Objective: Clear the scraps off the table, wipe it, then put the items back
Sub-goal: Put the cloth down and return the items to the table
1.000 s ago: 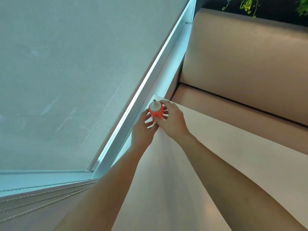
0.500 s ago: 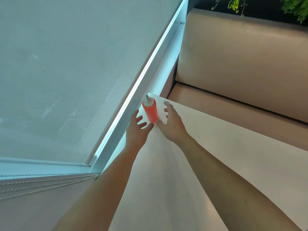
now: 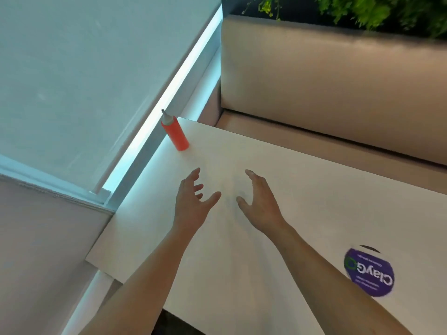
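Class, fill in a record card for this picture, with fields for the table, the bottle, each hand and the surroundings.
table: white top, round purple sticker on its near right part
bottle: red, pale nozzle, standing on its base at the far corner beside the window blind
left hand: open, fingers spread, holding nothing, clear of the bottle
right hand: open, holding nothing
surroundings: beige bench behind the table; green plants above it
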`<state>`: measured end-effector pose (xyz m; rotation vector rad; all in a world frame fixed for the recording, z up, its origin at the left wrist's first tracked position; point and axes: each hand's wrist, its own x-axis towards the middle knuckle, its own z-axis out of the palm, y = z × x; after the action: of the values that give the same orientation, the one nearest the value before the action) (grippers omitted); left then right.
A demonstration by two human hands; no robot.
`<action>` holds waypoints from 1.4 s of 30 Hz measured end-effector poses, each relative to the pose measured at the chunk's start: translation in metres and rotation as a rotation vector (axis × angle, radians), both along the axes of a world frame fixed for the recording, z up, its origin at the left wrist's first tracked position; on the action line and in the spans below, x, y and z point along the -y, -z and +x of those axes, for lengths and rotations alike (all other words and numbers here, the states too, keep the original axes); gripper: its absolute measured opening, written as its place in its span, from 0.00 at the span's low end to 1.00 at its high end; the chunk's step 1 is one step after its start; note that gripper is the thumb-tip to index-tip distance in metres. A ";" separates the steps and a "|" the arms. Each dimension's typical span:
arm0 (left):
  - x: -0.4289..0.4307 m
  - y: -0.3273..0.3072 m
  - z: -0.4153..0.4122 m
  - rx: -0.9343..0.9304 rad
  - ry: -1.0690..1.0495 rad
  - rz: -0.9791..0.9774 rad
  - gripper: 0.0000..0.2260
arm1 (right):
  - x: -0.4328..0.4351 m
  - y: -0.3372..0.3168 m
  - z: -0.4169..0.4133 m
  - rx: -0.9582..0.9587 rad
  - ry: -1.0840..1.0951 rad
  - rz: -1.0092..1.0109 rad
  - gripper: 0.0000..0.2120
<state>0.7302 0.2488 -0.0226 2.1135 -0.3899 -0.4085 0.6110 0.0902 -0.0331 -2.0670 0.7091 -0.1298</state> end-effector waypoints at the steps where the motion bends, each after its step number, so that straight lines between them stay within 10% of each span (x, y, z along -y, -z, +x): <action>1: 0.004 -0.004 -0.020 0.015 0.020 0.002 0.38 | 0.004 -0.003 -0.023 0.001 0.003 -0.009 0.35; 27: 0.162 -0.065 -0.375 0.335 0.874 0.264 0.41 | 0.095 -0.054 -0.488 -0.135 0.530 -0.148 0.31; 42: 0.339 -0.077 -0.716 0.443 1.218 0.272 0.38 | 0.201 -0.046 -0.846 -0.246 0.779 -0.331 0.29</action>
<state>0.0146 -0.0906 0.0548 1.9770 -1.9892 -0.6801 -0.2347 -0.1111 0.0126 -2.0126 1.7174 -0.4595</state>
